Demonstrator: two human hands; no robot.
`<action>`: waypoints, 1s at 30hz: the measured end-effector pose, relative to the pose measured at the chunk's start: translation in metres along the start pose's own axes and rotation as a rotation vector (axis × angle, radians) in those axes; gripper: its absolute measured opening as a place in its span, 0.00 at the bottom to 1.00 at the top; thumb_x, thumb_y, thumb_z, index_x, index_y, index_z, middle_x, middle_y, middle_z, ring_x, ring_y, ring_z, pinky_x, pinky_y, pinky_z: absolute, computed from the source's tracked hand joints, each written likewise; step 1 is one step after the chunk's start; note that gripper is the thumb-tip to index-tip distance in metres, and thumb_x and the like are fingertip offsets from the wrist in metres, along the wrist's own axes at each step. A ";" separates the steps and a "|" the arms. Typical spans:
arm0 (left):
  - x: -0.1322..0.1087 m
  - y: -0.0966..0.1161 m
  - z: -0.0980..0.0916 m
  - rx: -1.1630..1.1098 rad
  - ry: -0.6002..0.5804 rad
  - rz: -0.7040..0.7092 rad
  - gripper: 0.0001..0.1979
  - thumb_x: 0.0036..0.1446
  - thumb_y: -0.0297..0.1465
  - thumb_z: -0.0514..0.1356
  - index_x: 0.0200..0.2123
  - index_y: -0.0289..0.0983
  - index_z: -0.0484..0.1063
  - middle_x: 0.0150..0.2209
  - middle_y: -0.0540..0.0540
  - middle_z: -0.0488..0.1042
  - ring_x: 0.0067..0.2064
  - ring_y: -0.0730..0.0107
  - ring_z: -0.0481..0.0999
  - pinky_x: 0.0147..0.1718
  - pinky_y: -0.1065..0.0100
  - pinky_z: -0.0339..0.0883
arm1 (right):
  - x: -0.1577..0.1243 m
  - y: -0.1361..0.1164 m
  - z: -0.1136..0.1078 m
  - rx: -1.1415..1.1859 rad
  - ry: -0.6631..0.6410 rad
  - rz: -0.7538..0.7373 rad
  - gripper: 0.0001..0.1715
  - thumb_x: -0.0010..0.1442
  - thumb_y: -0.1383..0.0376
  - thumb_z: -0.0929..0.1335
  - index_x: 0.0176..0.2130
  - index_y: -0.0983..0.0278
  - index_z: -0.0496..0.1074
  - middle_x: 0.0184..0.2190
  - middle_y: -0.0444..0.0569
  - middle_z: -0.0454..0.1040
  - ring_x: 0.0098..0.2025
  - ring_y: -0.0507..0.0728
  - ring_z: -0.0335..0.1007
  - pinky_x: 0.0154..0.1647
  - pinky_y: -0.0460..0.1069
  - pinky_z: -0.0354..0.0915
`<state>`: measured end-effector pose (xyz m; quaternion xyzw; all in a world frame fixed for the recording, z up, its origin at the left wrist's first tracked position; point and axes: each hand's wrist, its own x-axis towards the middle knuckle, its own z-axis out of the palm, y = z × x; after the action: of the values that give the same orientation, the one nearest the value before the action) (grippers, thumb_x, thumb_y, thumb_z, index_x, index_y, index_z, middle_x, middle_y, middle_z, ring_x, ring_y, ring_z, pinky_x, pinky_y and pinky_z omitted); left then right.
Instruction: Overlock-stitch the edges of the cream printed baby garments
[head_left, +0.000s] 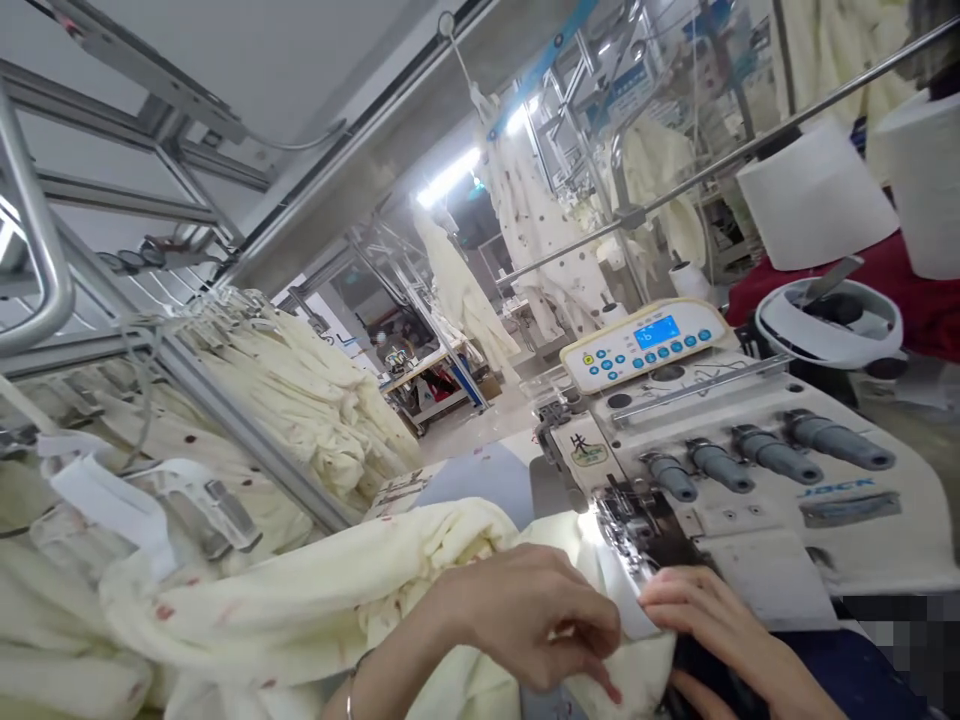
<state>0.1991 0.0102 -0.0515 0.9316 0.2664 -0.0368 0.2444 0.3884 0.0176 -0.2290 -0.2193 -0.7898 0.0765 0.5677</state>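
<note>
A pale yellow garment [315, 590] with small reddish spots lies bunched across the table in front of me. My left hand [525, 615] pinches its edge just left of the needle area. My right hand [720, 620] presses flat on the fabric edge at the presser foot [637, 525] of a white overlock sewing machine [750, 470]. A lamp lights the cloth under the foot. The machine carries a control panel [645, 345] with a blue display and several grey tension knobs [772, 455].
Many similar cream garments [300, 400] hang on a metal rail [225, 420] at the left. White thread cones [817, 195] stand behind the machine on red cloth. More garments hang from overhead lines, and another worktable [427, 380] stands further back.
</note>
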 end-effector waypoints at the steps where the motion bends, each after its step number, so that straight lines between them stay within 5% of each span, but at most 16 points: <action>1: 0.000 -0.003 0.002 0.058 0.011 -0.031 0.02 0.55 0.30 0.59 0.32 0.37 0.68 0.28 0.50 0.73 0.31 0.72 0.72 0.38 0.70 0.66 | 0.001 -0.001 -0.001 0.012 -0.017 0.024 0.18 0.61 0.66 0.64 0.51 0.63 0.62 0.51 0.54 0.66 0.56 0.56 0.61 0.54 0.46 0.65; 5: -0.006 -0.006 0.006 0.137 0.033 -0.075 0.21 0.50 0.39 0.65 0.46 0.36 0.69 0.43 0.43 0.74 0.44 0.63 0.72 0.47 0.64 0.62 | 0.006 -0.010 -0.007 0.112 -0.092 0.094 0.15 0.61 0.69 0.63 0.49 0.61 0.62 0.49 0.53 0.66 0.55 0.57 0.60 0.53 0.50 0.66; 10: -0.016 0.006 0.004 0.181 0.027 -0.086 0.03 0.56 0.31 0.60 0.33 0.37 0.70 0.37 0.46 0.75 0.45 0.63 0.69 0.49 0.60 0.60 | 0.010 -0.013 -0.010 0.224 -0.109 0.144 0.13 0.61 0.71 0.62 0.47 0.61 0.64 0.48 0.53 0.66 0.53 0.58 0.60 0.50 0.52 0.66; 13: -0.010 0.013 0.006 0.031 0.097 0.039 0.03 0.61 0.27 0.54 0.33 0.37 0.65 0.40 0.43 0.75 0.49 0.66 0.70 0.52 0.63 0.61 | 0.010 -0.013 -0.010 0.240 -0.124 0.131 0.12 0.62 0.72 0.62 0.45 0.62 0.65 0.48 0.54 0.66 0.52 0.59 0.61 0.49 0.53 0.66; 18: 0.007 0.008 0.016 -0.009 0.190 0.156 0.06 0.52 0.26 0.52 0.26 0.39 0.55 0.31 0.44 0.71 0.34 0.70 0.71 0.35 0.70 0.68 | 0.008 -0.015 -0.012 0.211 -0.100 0.128 0.15 0.62 0.73 0.62 0.48 0.62 0.66 0.48 0.54 0.67 0.55 0.59 0.59 0.52 0.53 0.66; 21: 0.011 0.005 0.017 0.181 0.133 0.059 0.03 0.58 0.28 0.51 0.31 0.38 0.60 0.30 0.48 0.70 0.31 0.73 0.68 0.33 0.70 0.63 | 0.008 -0.017 -0.012 0.207 -0.079 0.111 0.16 0.61 0.74 0.61 0.48 0.63 0.65 0.48 0.54 0.67 0.56 0.59 0.58 0.53 0.53 0.66; 26: 0.012 -0.005 0.011 0.312 0.093 -0.053 0.11 0.65 0.28 0.50 0.50 0.39 0.60 0.50 0.46 0.70 0.48 0.71 0.71 0.43 0.70 0.63 | 0.007 -0.017 -0.011 0.176 -0.099 0.120 0.16 0.62 0.73 0.60 0.49 0.63 0.65 0.50 0.54 0.65 0.56 0.59 0.57 0.52 0.53 0.66; 28: 0.011 -0.008 0.011 0.429 0.078 -0.122 0.13 0.65 0.31 0.51 0.52 0.37 0.60 0.48 0.45 0.72 0.45 0.68 0.72 0.39 0.69 0.63 | 0.007 -0.017 -0.010 0.163 -0.101 0.118 0.16 0.63 0.72 0.60 0.50 0.63 0.65 0.49 0.54 0.66 0.56 0.59 0.57 0.52 0.53 0.66; 30: 0.011 -0.002 0.012 0.612 0.054 -0.183 0.07 0.65 0.30 0.51 0.43 0.35 0.66 0.38 0.46 0.73 0.34 0.69 0.72 0.32 0.67 0.60 | 0.008 -0.018 -0.011 0.138 -0.072 0.103 0.16 0.64 0.73 0.60 0.50 0.64 0.66 0.48 0.53 0.68 0.55 0.58 0.59 0.52 0.52 0.66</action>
<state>0.2082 0.0108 -0.0648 0.9347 0.3320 -0.1126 -0.0586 0.3921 0.0036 -0.2119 -0.2170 -0.7903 0.1676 0.5479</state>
